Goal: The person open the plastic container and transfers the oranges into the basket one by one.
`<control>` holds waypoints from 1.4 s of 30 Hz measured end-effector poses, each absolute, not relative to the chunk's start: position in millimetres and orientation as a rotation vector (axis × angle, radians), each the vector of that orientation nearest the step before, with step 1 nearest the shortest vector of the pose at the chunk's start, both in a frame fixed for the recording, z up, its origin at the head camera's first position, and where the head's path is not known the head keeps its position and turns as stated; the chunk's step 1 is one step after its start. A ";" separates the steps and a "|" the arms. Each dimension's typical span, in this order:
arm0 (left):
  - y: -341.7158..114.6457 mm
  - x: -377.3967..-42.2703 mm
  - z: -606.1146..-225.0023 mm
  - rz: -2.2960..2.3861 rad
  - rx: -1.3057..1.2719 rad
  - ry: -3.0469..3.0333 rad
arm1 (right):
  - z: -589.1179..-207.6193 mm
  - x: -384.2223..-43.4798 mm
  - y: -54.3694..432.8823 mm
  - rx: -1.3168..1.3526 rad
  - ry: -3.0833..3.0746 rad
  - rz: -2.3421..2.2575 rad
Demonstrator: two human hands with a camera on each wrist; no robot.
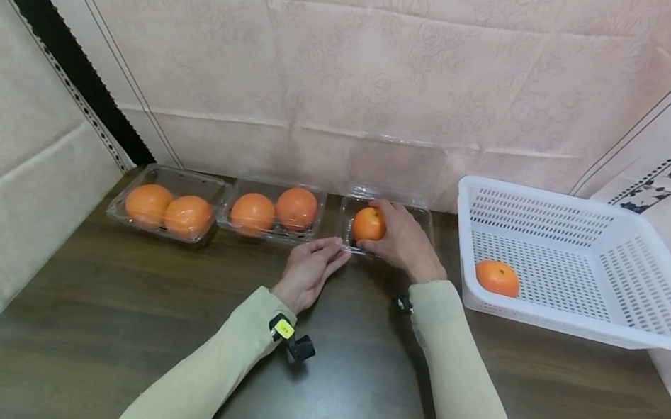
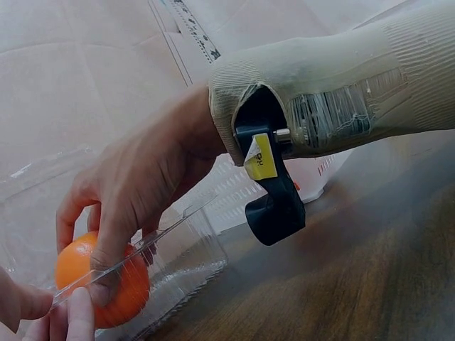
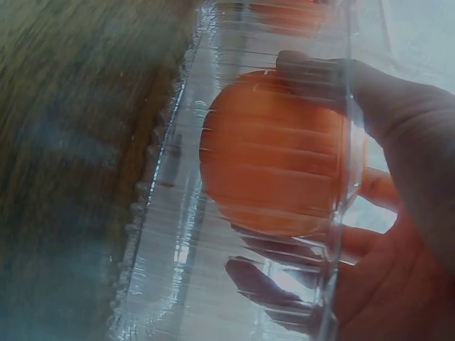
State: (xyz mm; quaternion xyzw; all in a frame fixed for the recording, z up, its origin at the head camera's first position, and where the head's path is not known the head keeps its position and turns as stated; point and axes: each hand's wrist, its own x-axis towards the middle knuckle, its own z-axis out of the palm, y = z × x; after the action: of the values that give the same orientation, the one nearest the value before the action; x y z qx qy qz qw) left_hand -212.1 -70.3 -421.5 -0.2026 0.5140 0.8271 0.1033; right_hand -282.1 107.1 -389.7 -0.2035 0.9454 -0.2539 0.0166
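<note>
An orange (image 1: 368, 224) is inside the left part of a clear plastic clamshell box (image 1: 424, 223), whose lid (image 1: 396, 166) stands raised at the back. My right hand (image 1: 403, 239) grips this orange, thumb on the near side and fingers around the far side. In the right wrist view the orange (image 3: 274, 156) shows through the ribbed clear wall. My left hand (image 1: 309, 270) pinches the box's front left rim between thumb and fingers. The left wrist view shows its fingertips (image 2: 79, 316) at the rim, close to the orange.
To the left are two clear boxes, one (image 1: 210, 186) at the far left and one (image 1: 274, 190) in the middle, each with two oranges. A white plastic basket (image 1: 583, 329) stands at the right with one orange (image 1: 497, 277) in it. A cloth-covered wall (image 1: 328, 79) rises behind.
</note>
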 end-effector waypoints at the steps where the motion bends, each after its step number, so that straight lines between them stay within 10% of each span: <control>1: -70.4 -212.2 -421.7 2.440 -0.597 1.515 | -389.4 -281.8 107.1 -0.634 2.942 -0.789; 42: -70.4 -212.4 -423.6 2.499 -0.550 1.466 | -362.5 -268.4 109.8 -0.669 3.067 -0.824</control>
State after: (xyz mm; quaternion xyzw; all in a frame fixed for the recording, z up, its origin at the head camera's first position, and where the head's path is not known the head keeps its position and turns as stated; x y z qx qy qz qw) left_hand -212.4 -70.4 -423.6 -0.1858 0.4949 0.8434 0.0962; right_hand -268.4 109.8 -362.5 -0.2057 0.9438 -0.2536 -0.0519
